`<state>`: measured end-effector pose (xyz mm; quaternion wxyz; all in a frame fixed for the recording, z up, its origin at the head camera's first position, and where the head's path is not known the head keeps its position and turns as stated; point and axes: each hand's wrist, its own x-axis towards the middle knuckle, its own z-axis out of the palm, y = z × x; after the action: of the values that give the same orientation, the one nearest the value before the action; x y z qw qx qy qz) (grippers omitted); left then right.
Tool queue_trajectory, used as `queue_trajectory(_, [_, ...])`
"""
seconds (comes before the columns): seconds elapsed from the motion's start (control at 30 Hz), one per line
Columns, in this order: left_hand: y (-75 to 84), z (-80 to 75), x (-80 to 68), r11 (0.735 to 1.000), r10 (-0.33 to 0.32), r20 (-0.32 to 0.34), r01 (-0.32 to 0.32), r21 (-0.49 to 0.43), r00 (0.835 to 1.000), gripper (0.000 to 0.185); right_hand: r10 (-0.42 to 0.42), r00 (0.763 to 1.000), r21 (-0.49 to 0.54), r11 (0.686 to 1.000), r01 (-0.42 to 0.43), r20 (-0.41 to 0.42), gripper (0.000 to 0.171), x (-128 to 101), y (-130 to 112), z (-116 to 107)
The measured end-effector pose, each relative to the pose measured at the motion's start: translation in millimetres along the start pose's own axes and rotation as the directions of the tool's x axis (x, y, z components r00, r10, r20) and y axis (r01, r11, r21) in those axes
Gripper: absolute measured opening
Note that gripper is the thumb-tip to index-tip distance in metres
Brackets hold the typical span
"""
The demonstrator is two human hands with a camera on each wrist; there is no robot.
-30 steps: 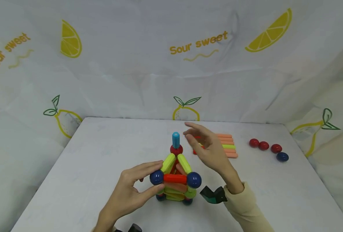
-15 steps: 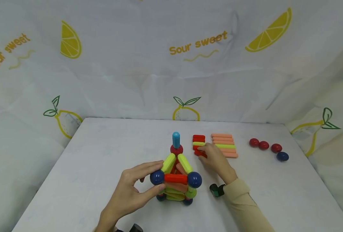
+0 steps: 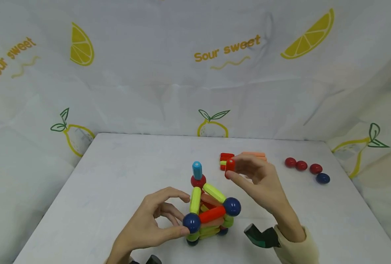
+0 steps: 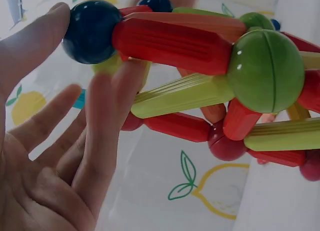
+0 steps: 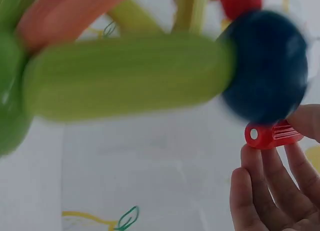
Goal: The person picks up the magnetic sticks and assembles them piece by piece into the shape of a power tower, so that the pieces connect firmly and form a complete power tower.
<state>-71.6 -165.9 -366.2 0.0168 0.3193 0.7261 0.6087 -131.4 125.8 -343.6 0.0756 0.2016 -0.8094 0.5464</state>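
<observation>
A tower of magnetic rods and balls (image 3: 212,214) stands in front of me, turned at an angle. Yellow-green rods slope up from its blue balls to a red ball (image 3: 198,181), topped by an upright light-blue rod (image 3: 197,170). My left hand (image 3: 149,222) holds the tower at its left corner, thumb against the near blue ball (image 4: 92,31) and fingers curled behind. To the right of the tower's top, my right hand (image 3: 265,183) pinches a short red magnetic rod (image 3: 230,168) between thumb and fingers. The right wrist view shows this rod's end (image 5: 254,134) with a pale round spot.
Behind the right hand lie short red rods (image 3: 226,155) and a row of longer orange rods (image 3: 253,154), partly hidden. Farther right are several red balls (image 3: 301,165) and a dark blue ball (image 3: 322,178). A white printed cloth (image 3: 149,73) hangs behind the table.
My right hand reached down to the short rods, picked up a red one and brought it back toward me. The tower has turned and its top tipped nearer; my left fingers have spread.
</observation>
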Motion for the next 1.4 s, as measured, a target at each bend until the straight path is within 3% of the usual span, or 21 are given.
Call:
queue_trajectory(0.1, [-3.3,0.5,1.9,0.994,0.013,-0.039,-0.008,0.106,0.999,0.071,-0.102,0.994,0.056,0.993,0.101,0.024,0.032,-17,-25,-5])
queue_trajectory(0.2, [-6.9,1.4,2.8,0.98,0.023,-0.07,-0.009,0.201,0.997,0.09,-0.152,0.986,0.06,0.987,0.149,0.063,0.037,-31,-33,-5])
queue_trajectory(0.33, [-12.5,1.0,4.5,0.981,0.005,-0.058,0.006,0.192,0.998,0.104,-0.149,0.984,0.027,0.989,0.147,0.093,0.037,-40,-32,-5])
queue_trajectory(0.5, [-25.5,-3.0,12.9,0.993,0.018,0.032,-0.022,0.119,0.999,0.105,-0.14,0.984,-0.015,0.99,0.142,0.106,0.042,-44,-32,-6])
queue_trajectory(0.6, [-31.1,-6.3,22.8,0.991,0.037,0.103,-0.05,0.126,0.994,0.109,-0.157,0.981,-0.019,0.987,0.16,0.115,0.043,-44,-31,-5])
queue_trajectory(0.77, [-36.5,-12.7,36.8,0.984,0.106,0.212,-0.133,0.117,0.972,0.115,-0.151,0.982,-0.009,0.988,0.153,0.109,0.041,-45,-30,-5])
queue_trajectory(0.9, [-38.4,-13.0,42.7,0.981,0.15,0.249,-0.175,0.082,0.957,0.112,-0.132,0.985,0.008,0.991,0.132,0.107,0.042,-46,-28,-5])
queue_trajectory(1.17, [-35.7,-5.9,39.9,0.977,0.145,0.187,-0.17,0.126,0.972,0.109,-0.146,0.983,0.04,0.989,0.143,0.112,0.043,-44,-25,-3])
queue_trajectory(1.4, [-38.0,-3.9,35.1,0.996,0.07,0.107,-0.075,0.043,0.992,0.082,-0.151,0.982,0.062,0.988,0.145,0.115,0.044,-40,-22,-2])
